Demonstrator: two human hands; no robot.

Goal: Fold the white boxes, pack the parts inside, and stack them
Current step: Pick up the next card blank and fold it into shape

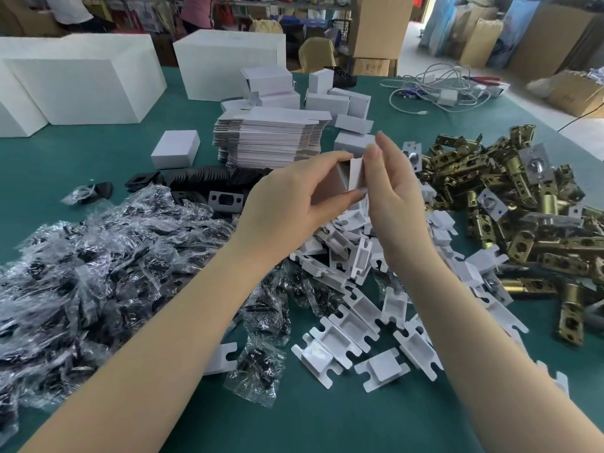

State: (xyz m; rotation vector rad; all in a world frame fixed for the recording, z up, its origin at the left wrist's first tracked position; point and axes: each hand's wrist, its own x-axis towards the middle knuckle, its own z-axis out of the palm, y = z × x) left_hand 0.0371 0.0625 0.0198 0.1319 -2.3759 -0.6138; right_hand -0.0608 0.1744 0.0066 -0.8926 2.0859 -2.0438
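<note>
My left hand (287, 204) grips a small white box (343, 181) held above the table, its open end turned toward my right hand. My right hand (395, 191) touches the box's end flap with its fingertips. Behind the hands lies a stack of flat unfolded white boxes (271, 138). Several folded white boxes (327, 99) sit beyond it, and one closed box (176, 148) stands alone to the left. Brass latch parts (523, 204) are heaped on the right, and white cardboard inserts (356, 325) lie under and in front of my hands.
Clear bags of black screws (108, 256) cover the left of the green table (359, 416). Black strike plates (209, 181) lie behind them. Large white blocks (81, 76) stand at the back left, tangled white cables (438, 89) at the back right, cardboard cartons (379, 31) beyond.
</note>
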